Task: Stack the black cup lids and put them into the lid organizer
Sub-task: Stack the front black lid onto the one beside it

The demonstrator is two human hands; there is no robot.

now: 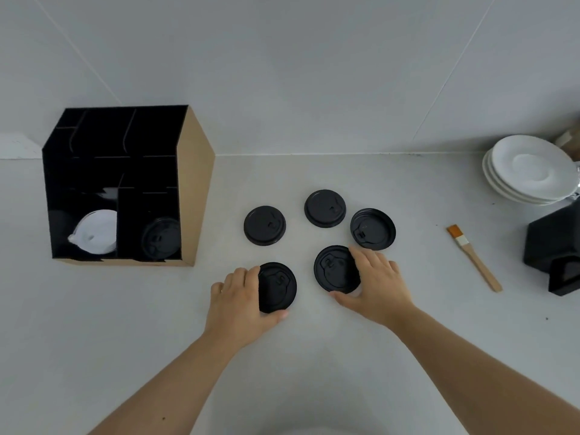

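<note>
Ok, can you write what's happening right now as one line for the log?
left hand: gripping near-left lid | right hand: gripping near-right lid | loose lids on counter: three | lid organizer: black lids inside

Between the lid organizer (119, 186) and the five black cup lids (264, 225) you have bare worktop (125, 309) for passage. To your right, a wooden brush (474, 258), stacked white saucers (530, 169) and a black box (554, 249) obstruct the worktop.

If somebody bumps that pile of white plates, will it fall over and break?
The stack of white saucers looks like ceramic, so probably heavy and breakable. They sit nested and low, so a small bump likely won't tip them. They lean unevenly, though, so a hard shove might slide the top one off.
</note>
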